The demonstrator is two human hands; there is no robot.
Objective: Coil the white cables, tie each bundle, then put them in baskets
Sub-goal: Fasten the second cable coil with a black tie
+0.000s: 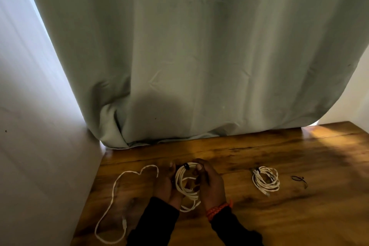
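Wooden brown tabletop (259, 215); both hands, left (166, 183) and right (209, 183), gripping light, springy coiled white cable (186, 185), best pinched near black tie (186, 166).

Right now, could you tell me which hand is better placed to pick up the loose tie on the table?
Right. The tie lies far right, past the tied bundle, nearer the right hand.

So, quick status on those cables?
Both hands, left and right, grip the coil, black tie on. One tied bundle right, loose cable left. No baskets seen.
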